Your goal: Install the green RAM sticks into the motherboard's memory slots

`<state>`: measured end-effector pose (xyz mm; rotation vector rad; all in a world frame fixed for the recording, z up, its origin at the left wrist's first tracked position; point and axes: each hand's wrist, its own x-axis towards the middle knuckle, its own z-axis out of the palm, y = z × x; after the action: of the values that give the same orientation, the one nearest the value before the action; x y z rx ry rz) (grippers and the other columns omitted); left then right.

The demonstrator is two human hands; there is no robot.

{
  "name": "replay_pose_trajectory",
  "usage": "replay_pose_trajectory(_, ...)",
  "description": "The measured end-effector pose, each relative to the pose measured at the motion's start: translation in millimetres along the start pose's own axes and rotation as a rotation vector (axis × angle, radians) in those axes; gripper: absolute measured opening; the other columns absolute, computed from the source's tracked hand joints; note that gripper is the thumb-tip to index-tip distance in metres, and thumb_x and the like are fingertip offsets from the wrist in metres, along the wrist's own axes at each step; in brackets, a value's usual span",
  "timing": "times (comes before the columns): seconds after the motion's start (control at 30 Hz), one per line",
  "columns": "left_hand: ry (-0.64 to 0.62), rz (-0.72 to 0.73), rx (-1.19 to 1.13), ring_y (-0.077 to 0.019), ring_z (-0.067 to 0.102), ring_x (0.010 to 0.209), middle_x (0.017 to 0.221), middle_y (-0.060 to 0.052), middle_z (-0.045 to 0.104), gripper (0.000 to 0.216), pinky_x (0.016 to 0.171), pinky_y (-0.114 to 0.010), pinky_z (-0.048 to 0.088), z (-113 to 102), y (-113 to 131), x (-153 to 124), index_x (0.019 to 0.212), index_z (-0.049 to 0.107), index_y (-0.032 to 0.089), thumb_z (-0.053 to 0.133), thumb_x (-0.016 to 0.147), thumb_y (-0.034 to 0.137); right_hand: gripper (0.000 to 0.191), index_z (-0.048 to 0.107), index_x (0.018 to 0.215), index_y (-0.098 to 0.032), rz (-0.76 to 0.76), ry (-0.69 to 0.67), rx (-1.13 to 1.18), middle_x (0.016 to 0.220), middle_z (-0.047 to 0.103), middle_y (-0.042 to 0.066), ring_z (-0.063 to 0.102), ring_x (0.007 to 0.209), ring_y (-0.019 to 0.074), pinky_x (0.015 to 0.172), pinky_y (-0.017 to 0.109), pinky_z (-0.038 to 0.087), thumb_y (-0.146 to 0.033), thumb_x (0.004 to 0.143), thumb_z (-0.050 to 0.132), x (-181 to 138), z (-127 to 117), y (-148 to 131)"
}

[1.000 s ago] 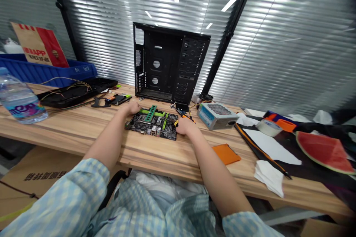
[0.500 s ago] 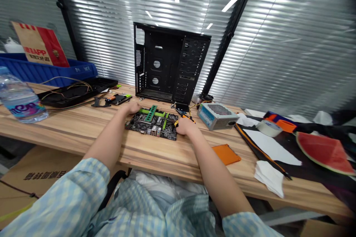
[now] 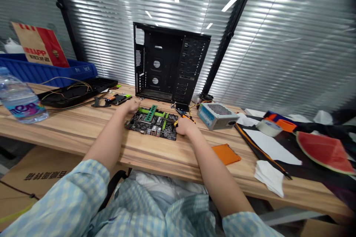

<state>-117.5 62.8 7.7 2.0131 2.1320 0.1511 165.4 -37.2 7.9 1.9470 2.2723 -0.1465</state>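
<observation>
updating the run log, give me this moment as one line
left hand: at far left corner of motherboard; right hand: at right edge; memory stick: on motherboard; black case: standing behind

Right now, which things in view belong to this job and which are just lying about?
Likely the job's:
motherboard
green memory stick on it
open computer case
power supply

Apparently just lying about:
watermelon slice
water bottle
paper bag

Black motherboard [image 3: 167, 132], bright green slots [image 3: 164, 122]

Board [image 3: 159, 120]: matt, rough with components
Counter [image 3: 80, 126]: wood, smooth, faint sheen
Case [image 3: 167, 59]: matt metal
Bottle [image 3: 23, 98]: clear, glossy plastic
Bag [image 3: 37, 44]: matt paper
Sleeve [image 3: 80, 185]: matt cloth
</observation>
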Motion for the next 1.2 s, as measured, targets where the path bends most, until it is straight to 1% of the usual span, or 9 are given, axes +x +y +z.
replay_pose_trajectory(0.13,0.075,0.004,0.024,-0.0307,0.060,0.115,0.114,-0.019,0.068,0.062,0.094,-0.031,0.046,0.1,-3.2,3.2,0.102,0.070,0.010,0.027,0.089,0.053,0.043,0.065,0.118,-0.008,0.001,0.000,-0.003,0.116,0.066,0.021,0.064,0.106,0.0292,0.082,0.032,0.052,-0.023,0.078,0.058,0.8,0.6,0.0)
replay_pose_trajectory(0.23,0.080,0.033,0.061,-0.0302,0.063,0.109,0.109,-0.016,0.071,0.055,0.090,-0.029,0.049,2.1,-3.3,5.4,0.093,0.073,0.014,0.037,0.084,0.056,0.043,0.066,0.118,-0.009,0.002,-0.003,-0.006,0.116,0.066,0.021,0.065,0.106,0.0289,0.082,0.032,0.052,-0.024,0.078,0.059,0.8,0.4,0.0)
replay_pose_trajectory(0.37,0.055,0.006,0.057,-0.0286,0.067,0.096,0.098,-0.015,0.073,0.047,0.083,-0.028,0.051,3.9,-2.2,6.6,0.085,0.074,0.015,0.049,0.079,0.055,0.042,0.066,0.117,-0.009,0.008,0.004,-0.004,0.117,0.066,0.021,0.065,0.105,0.0287,0.081,0.031,0.052,-0.024,0.078,0.059,0.3,0.1,0.0)
replay_pose_trajectory(0.53,0.035,-0.006,0.055,-0.0266,0.068,0.092,0.092,-0.014,0.073,0.050,0.081,-0.026,0.051,5.5,-4.2,10.4,0.088,0.073,0.014,0.045,0.079,0.055,0.042,0.066,0.117,-0.009,0.005,0.001,-0.005,0.117,0.066,0.021,0.064,0.106,0.0292,0.082,0.032,0.053,-0.024,0.078,0.059,-0.3,-0.5,-0.2)
replay_pose_trajectory(0.67,-0.013,0.031,0.040,-0.0237,0.068,0.086,0.089,-0.011,0.074,0.049,0.080,-0.024,0.051,6.0,-5.4,12.1,0.088,0.073,0.017,0.042,0.081,0.055,0.042,0.066,0.117,-0.008,0.000,-0.004,-0.011,0.116,0.066,0.021,0.065,0.104,0.0291,0.081,0.032,0.053,-0.024,0.079,0.057,-0.1,-0.8,-0.3)
replay_pose_trajectory(0.73,-0.018,0.047,0.044,-0.0238,0.068,0.088,0.090,-0.010,0.074,0.048,0.081,-0.024,0.050,5.3,-4.6,11.4,0.089,0.073,0.018,0.042,0.082,0.053,0.042,0.066,0.117,-0.009,0.000,-0.003,-0.015,0.116,0.066,0.021,0.065,0.104,0.0286,0.081,0.031,0.053,-0.024,0.078,0.057,0.5,-0.4,-0.1)
replay_pose_trajectory(0.93,0.056,0.023,0.096,-0.0293,0.065,0.102,0.103,-0.015,0.072,0.052,0.088,-0.029,0.049,2.3,-2.7,7.1,0.094,0.074,0.016,0.043,0.080,0.056,0.043,0.066,0.118,-0.008,-0.003,-0.006,-0.014,0.116,0.066,0.021,0.065,0.104,0.0284,0.082,0.032,0.052,-0.024,0.078,0.058,1.7,0.5,0.4)
replay_pose_trajectory(1.07,0.087,0.029,0.065,-0.0311,0.066,0.097,0.102,-0.016,0.071,0.059,0.083,-0.032,0.051,4.3,-5.2,8.4,0.089,0.074,0.016,0.045,0.075,0.066,0.043,0.065,0.118,-0.008,0.000,0.001,-0.010,0.118,0.065,0.021,0.064,0.106,0.0288,0.083,0.032,0.052,-0.024,0.079,0.058,0.3,0.2,0.0)
replay_pose_trajectory(1.2,0.100,0.063,0.103,-0.0319,0.067,0.094,0.098,-0.017,0.072,0.054,0.079,-0.033,0.052,6.4,-5.3,10.1,0.083,0.074,0.016,0.053,0.069,0.063,0.044,0.064,0.119,-0.008,-0.002,0.007,-0.005,0.119,0.065,0.021,0.063,0.109,0.0290,0.085,0.032,0.051,-0.024,0.079,0.058,-0.3,0.0,-0.4)
